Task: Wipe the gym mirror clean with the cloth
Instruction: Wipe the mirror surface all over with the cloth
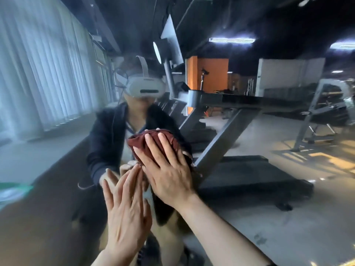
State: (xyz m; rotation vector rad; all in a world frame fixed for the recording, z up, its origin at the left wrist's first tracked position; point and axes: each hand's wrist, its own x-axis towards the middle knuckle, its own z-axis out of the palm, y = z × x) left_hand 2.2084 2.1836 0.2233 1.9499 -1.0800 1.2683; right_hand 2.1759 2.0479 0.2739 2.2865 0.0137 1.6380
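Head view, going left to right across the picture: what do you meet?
White curtains (reflected) → left hand, flat on the mirror → right hand pressing the dark red cloth to the glass → reflected treadmill → weight rack.

White vertical blinds (38,70) cover the windows along the left side and admit diffuse daylight. The ceiling (249,16) is dark, fitted with long fluorescent strip lights (232,40). The floor is smooth grey concrete (269,227), with patches of yellow light at the far right. A dark grey treadmill with an angled steel frame (240,169) stands mid-room. Behind it is an orange wall panel (211,73) and a pale grey partition (288,75). A grey metal weight rack (322,116) stands at right.
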